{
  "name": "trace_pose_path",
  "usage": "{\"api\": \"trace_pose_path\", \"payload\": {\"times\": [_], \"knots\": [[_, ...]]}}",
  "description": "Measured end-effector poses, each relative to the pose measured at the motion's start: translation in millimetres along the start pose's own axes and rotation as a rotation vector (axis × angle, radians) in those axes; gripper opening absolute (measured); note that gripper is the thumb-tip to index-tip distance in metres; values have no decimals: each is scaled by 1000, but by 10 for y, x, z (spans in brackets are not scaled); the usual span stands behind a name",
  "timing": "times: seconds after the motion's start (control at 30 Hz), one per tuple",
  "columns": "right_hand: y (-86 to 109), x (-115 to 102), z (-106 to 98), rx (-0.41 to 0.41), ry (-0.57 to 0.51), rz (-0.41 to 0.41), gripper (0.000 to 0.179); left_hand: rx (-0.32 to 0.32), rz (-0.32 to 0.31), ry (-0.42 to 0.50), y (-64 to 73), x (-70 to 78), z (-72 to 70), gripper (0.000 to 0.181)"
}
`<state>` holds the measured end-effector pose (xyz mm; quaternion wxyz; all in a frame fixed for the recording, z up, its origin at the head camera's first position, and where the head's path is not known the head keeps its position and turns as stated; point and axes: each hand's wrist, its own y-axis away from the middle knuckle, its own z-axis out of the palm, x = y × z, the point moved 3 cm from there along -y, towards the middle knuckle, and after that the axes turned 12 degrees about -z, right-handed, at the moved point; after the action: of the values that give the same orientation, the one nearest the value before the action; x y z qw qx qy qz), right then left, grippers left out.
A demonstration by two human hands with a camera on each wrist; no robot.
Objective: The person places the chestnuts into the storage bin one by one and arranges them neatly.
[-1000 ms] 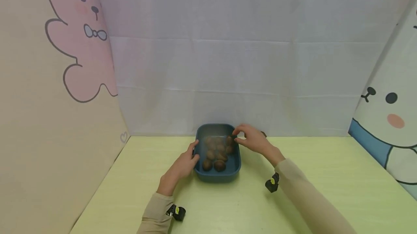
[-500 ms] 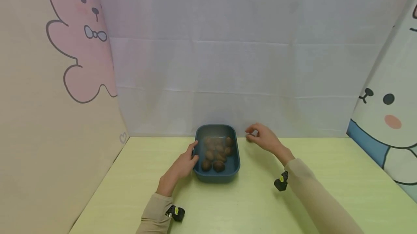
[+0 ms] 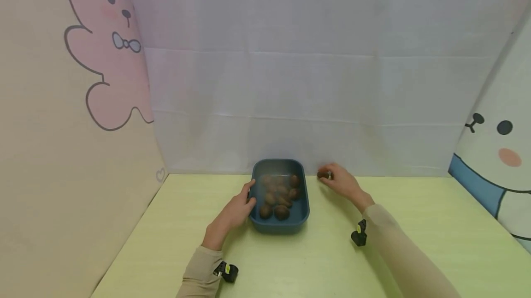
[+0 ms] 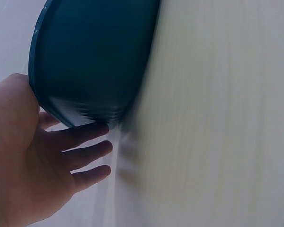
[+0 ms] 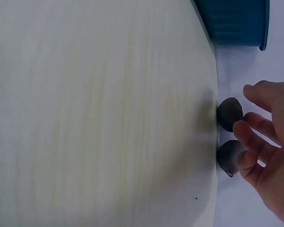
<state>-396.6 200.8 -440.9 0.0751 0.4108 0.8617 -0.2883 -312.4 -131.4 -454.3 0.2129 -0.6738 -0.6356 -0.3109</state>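
Observation:
A blue plastic tub (image 3: 279,229) stands at the back of the table with several brown chestnuts (image 3: 282,212) inside. My left hand (image 3: 234,210) holds its left side, thumb and index finger at the rim; in the left wrist view other fingers (image 4: 87,153) extend below the wall. To the right of the tub, my right hand (image 3: 342,181) is at a loose chestnut (image 3: 323,175). In the right wrist view two chestnuts lie side by side, the nearer-to-tub chestnut (image 5: 229,115) below a spread thumb, the other chestnut (image 5: 228,157) beside the fingertips, partly covered by them.
A white cloth backdrop (image 3: 290,81) rises right behind the table's back edge. Printed cartoon panels flank the pale yellow table (image 3: 290,265) on both sides. A small black camera (image 3: 359,233) hangs at the right wrist, another camera (image 3: 227,271) at the left.
My right hand has moved from the tub's right rim rightward to the loose chestnuts by the backdrop. The left hand keeps its hold on the tub.

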Motion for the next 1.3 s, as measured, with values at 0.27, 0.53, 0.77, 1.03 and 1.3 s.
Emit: {"api": "trace_pose_path", "payload": {"times": [0.27, 0.53, 0.77, 1.03, 1.3], "knots": [[-23, 68, 18, -38, 38, 57, 35, 10, -3, -14, -14, 26, 0, 59], [-15, 96, 46, -105, 94, 106, 31, -10, -8, -4, -21, 29, 20, 60], [-23, 24, 18, -79, 147, 85, 25, -6, -19, -2, 0, 30, 3, 59], [30, -81, -74, 23, 118, 56, 22, -6, -23, 2, 18, 38, 0, 59], [26, -367, -217, 97, 43, -4, 23, -9, -29, 7, 20, 32, 0, 59]]}}
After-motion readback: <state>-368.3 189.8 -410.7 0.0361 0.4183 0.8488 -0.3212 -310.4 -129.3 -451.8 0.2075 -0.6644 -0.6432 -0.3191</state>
